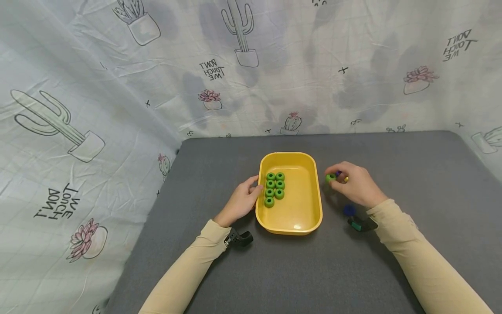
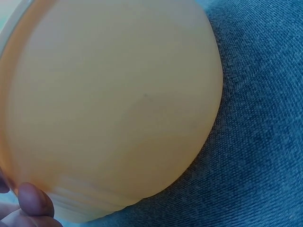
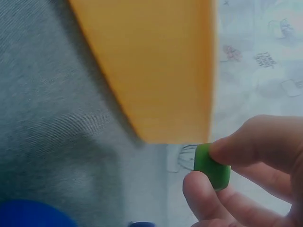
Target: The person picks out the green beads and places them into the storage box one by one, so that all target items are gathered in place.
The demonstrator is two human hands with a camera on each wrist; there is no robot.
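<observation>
A yellow plastic tray (image 1: 301, 196) lies on the grey table. Along its left inner side, several green beads (image 1: 269, 184) with dark holes stand in two columns. My left hand (image 1: 240, 201) grips the tray's left wall, the thumb at the rim and the fingers outside; the left wrist view shows fingertips (image 2: 35, 201) at the tray's edge. To the right of the tray, my right hand (image 1: 358, 185) pinches another green bead (image 3: 213, 168) between thumb and fingertips, apart from the tray wall.
Beside and beneath the right hand are a small purple piece (image 1: 338, 173), a small yellow piece (image 1: 346, 179) and a round blue piece (image 1: 349, 210), partly hidden. A cactus-print cloth (image 1: 266, 96) hangs behind the table's back edge and down its left side.
</observation>
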